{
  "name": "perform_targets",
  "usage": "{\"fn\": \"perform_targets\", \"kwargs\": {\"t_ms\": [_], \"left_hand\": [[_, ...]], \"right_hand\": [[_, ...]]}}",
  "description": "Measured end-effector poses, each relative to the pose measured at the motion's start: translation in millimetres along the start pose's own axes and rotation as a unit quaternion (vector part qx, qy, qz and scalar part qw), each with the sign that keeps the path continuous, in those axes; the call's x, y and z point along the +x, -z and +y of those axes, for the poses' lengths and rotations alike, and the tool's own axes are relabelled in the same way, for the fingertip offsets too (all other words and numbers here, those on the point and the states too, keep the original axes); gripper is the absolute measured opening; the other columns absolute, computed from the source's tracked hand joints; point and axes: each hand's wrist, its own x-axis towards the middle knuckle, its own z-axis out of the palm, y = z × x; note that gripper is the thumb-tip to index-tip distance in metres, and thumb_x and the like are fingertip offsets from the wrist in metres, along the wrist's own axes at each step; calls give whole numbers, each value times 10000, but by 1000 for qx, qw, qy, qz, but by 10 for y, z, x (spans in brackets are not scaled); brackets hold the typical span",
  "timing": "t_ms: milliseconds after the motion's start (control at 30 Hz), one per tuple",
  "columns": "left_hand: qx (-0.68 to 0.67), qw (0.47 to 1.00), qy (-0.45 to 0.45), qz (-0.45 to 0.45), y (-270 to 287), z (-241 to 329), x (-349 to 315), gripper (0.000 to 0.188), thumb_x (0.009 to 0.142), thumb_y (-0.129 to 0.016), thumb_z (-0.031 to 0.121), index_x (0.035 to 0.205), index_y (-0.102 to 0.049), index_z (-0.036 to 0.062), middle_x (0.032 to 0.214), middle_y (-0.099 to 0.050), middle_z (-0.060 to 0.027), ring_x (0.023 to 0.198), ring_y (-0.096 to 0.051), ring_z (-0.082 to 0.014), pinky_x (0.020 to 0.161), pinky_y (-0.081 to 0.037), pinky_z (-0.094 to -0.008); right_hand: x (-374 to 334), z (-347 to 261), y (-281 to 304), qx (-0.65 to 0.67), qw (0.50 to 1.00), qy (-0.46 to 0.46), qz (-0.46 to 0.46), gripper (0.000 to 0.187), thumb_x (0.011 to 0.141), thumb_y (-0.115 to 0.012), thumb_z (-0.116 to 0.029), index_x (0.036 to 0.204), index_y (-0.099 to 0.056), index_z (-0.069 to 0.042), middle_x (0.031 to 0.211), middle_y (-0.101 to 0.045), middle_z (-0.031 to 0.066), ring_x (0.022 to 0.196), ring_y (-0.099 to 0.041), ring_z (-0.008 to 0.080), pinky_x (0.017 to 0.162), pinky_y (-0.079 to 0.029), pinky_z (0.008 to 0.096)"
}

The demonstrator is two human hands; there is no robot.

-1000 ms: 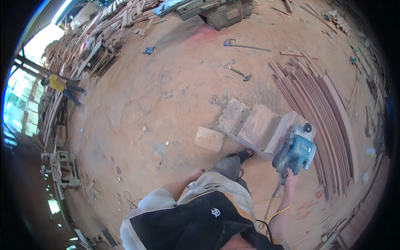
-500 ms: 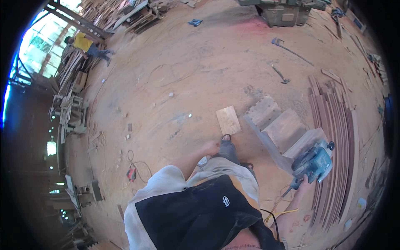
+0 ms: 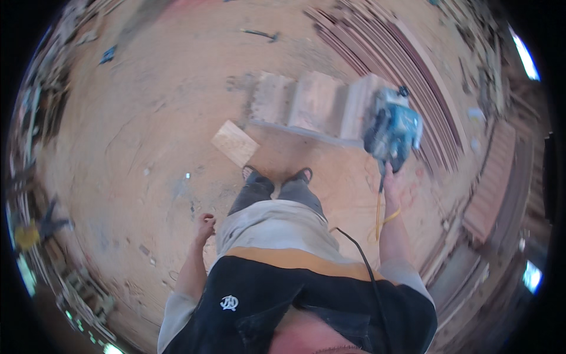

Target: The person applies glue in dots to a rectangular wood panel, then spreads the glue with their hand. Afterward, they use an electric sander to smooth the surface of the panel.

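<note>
My right hand [image 3: 393, 179] is closed round the rear grip of a teal handheld power tool [image 3: 403, 123] with a black knob at its far end. The tool is over the right end of a row of wide wooden panels [image 3: 318, 101], which have a long pale edge on my side. Whether it touches the wood I cannot tell. My left hand [image 3: 206, 225] hangs beside my left thigh, fingers curled in, with nothing visible in it. A loose rectangular board [image 3: 235, 144] lies in front of my left foot.
A stack of long reddish-brown wood strips [image 3: 407, 65] lies beyond the tool. A yellow cord [image 3: 378, 218] runs near my right forearm. A hammer [image 3: 259, 34] is on the dirt floor ahead. More timber [image 3: 492, 177] lies at right. A person in yellow [image 3: 27, 236] is at far left.
My view has swung to the right, so the panels and strips now sit further left and up. My left hand has moved away from my leg to my side. My right hand still holds the tool.
</note>
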Motion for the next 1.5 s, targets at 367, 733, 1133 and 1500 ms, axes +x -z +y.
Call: {"fn": "perform_targets", "kwargs": {"t_ms": [367,733,1133,1500], "left_hand": [[62,995,27,-75,1278,671,985,376,950,-703,164,1305,-671,43,1010,-706,-141,719,-701,-212,647,-654,-400],[181,970,-159,-24,2092,3227,3044,375,960,-703,290,1278,-735,94,1058,-791,-176,930,-777,-301,845,-623,-439],[255,859,-351,272,5613,6821,5113,302,961,-716,314,1227,-751,178,943,-772,-86,850,-739,-269,778,-598,-457],[317,772,-334,438,9228,11710,7116,811,1023,-610,579,1546,-521,-34,1427,-662,-309,1311,-649,-448,1152,-477,-510]], "right_hand": [[-2053,-122,424,-325,899,-98,-278,571,1092,-548,-211,1639,-431,-94,1742,-314,249,1575,-364,478,1259,-350,609],[-2083,-1568,-719,-544,767,-300,-157,537,1083,-541,-257,1588,-509,-79,1617,-456,219,1515,-403,371,1261,-280,513],[-182,-4165,-5002,-158,946,-131,-251,473,1085,-573,-267,1515,-575,-70,1404,-592,194,1294,-553,310,1073,-416,453],[-1095,-5331,-5312,-203,798,-542,-167,421,1088,-601,-276,1448,-635,-61,1209,-716,171,1092,-690,254,900,-541,398]]}}
